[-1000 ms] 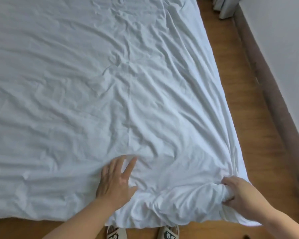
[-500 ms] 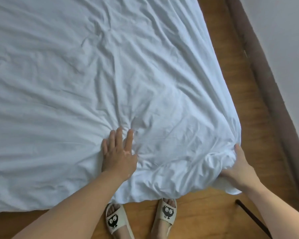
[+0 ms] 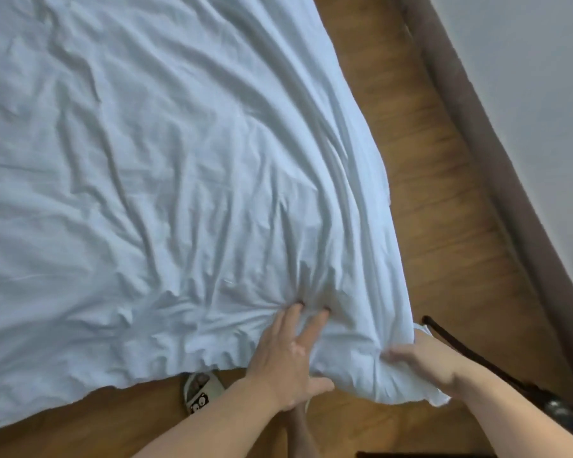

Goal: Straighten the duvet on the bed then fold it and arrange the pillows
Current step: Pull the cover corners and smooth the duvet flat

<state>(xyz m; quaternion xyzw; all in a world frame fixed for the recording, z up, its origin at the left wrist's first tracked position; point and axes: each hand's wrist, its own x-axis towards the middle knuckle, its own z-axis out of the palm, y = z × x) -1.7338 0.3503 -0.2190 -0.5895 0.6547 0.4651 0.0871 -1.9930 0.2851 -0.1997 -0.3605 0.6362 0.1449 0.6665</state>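
Two hands on the job, both now bunched at the near right corner of the duvet. Left hand, flat and further left half a second ago, now shifted right beside the other, fingers spread and dug into the cloth, thumb hooked under the hem. Right hand closed around the gathered corner, lower than before. Only one slipper showing now, against two earlier; the other hidden behind the left arm. One dark strap lying across the wooden floor on the right, longer in view than before. One duvet, white, spread across the bed, heavily creased, folds fanning out from the pinched corner, near edge hanging over the floor.
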